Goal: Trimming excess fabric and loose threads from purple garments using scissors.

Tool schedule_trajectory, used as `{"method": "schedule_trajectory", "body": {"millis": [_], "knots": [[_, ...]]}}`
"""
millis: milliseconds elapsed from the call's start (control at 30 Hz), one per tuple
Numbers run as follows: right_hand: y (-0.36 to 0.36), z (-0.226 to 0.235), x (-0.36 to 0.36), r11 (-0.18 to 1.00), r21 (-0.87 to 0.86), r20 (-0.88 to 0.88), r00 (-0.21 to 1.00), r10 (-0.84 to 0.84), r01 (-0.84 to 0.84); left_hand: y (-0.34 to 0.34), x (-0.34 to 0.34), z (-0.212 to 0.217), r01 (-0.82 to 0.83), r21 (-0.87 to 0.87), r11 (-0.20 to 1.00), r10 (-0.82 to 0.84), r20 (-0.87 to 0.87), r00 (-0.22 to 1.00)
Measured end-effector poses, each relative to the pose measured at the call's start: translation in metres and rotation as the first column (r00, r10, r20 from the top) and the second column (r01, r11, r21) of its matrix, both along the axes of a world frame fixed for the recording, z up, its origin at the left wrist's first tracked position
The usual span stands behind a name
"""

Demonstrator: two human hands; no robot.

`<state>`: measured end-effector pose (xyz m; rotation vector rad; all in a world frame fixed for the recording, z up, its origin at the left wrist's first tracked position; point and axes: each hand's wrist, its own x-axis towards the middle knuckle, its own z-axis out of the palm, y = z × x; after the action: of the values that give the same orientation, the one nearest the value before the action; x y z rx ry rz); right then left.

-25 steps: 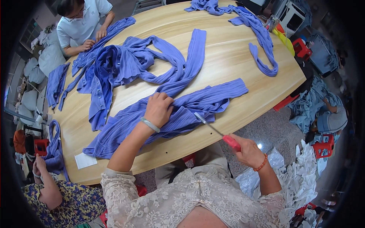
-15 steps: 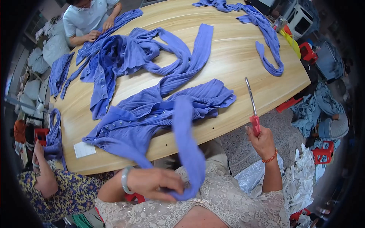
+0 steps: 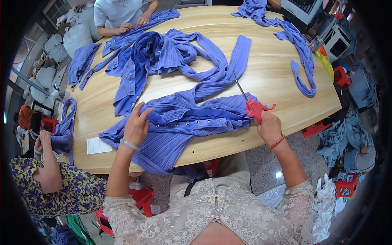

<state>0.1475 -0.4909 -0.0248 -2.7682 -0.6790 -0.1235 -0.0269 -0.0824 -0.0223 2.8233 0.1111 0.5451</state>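
A purple ribbed cardigan (image 3: 179, 143) with a row of metal snaps or eyelets lies spread on the table in front of me, its lower part hanging over the near edge. My left hand (image 3: 136, 125) is over its left side, fingers apart and holding nothing; whether they touch the cloth I cannot tell. In my right hand (image 3: 269, 127) is a red air blow gun (image 3: 255, 109), its thin metal nozzle pointing up and left above the cardigan's right end.
More purple garments (image 3: 141, 61) lie heaped on the wooden table (image 3: 269, 69), others along its right side. A person (image 3: 122, 18) handles cloth across the table; another person's patterned sleeve (image 3: 49, 179) is at left. A white paper (image 3: 98, 145) lies near the left edge. Red stools (image 3: 346, 185) stand around.
My left hand has let go of the long purple strip of cloth and moved forward over the cardigan. My right hand has brought the blow gun forward and left over the table.
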Motion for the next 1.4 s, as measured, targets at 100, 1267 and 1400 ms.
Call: {"method": "schedule_trajectory", "body": {"millis": [100, 1267, 1400], "knots": [[0.003, -0.010, 0.017, 0.987, -0.152, -0.070, 0.996, 0.048, -0.058, 0.021, 0.015, -0.007, 0.072, 0.010, 0.997, -0.069, -0.172, 0.983], [0.100, 0.057, 0.024, 0.819, 0.291, 0.126, 0.868, 0.480, -0.495, 0.147, -0.072, 0.001, -0.451, -0.150, 0.880, 0.469, 0.113, 0.876], [0.089, 0.021, -0.001, 0.921, 0.123, -0.035, 0.926, 0.375, -0.369, 0.146, -0.105, -0.056, -0.415, -0.160, 0.895, 0.431, 0.084, 0.898]]}}
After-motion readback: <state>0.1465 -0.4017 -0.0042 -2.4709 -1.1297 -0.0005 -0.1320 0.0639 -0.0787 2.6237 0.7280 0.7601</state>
